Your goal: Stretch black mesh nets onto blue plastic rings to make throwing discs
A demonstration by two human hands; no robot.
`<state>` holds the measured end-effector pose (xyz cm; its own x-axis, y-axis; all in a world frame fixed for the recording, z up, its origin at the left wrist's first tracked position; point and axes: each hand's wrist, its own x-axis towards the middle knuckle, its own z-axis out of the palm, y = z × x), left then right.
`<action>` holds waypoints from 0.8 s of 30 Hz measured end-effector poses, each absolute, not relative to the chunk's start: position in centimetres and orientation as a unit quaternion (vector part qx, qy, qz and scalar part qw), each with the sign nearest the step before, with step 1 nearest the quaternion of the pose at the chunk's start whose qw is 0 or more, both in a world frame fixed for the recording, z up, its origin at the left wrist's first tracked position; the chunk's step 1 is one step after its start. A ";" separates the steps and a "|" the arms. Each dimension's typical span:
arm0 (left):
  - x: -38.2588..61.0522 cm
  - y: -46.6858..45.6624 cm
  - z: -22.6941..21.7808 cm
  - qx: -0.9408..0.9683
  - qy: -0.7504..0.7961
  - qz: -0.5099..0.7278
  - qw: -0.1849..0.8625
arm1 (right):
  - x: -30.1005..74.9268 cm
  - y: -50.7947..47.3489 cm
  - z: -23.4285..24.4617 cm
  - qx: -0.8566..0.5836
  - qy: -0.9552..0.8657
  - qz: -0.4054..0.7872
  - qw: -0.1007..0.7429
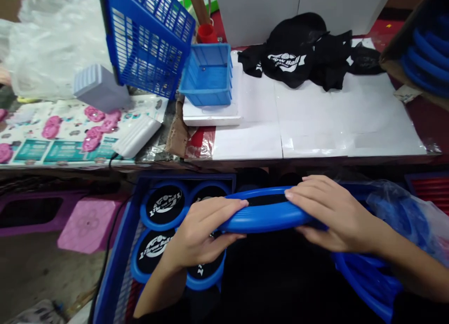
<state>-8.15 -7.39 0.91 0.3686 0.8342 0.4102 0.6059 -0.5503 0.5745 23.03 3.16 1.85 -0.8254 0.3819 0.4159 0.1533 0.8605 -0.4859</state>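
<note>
Between both hands, in front of my body, a blue ring-shaped disc [268, 218] with black fabric in its middle is tilted nearly edge-on. My left hand [203, 228] is closed on its left side, thumb below and fingers over the top. On the right rim, my right hand [324, 214] grips it the same way. Below and to the left, several finished discs [164, 205] with black centres printed "Throw Ball" lie in a blue crate [115, 268]. Black printed fabric pieces [294, 53] are heaped at the back of the white work surface [315, 123].
A small blue bin [206, 76] stands beside a leaning blue basket [150, 39]. Pink flower-like pieces [93, 137] lie at the left. More blue rings [428, 57] fill a box at the upper right. A pink stool [89, 226] stands on the floor. Clear plastic bags [400, 216] are at the right.
</note>
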 end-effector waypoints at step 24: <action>-6.2 -4.7 0.2 0.795 0.442 0.362 0.203 | 21.7 4.4 2.8 -0.178 -0.910 0.242 0.287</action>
<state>-6.16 -4.73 0.20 0.3478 0.8498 0.3962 0.5552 -0.5272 0.6434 21.68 4.43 2.81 -0.7715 0.4631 0.4362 0.1854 0.8196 -0.5421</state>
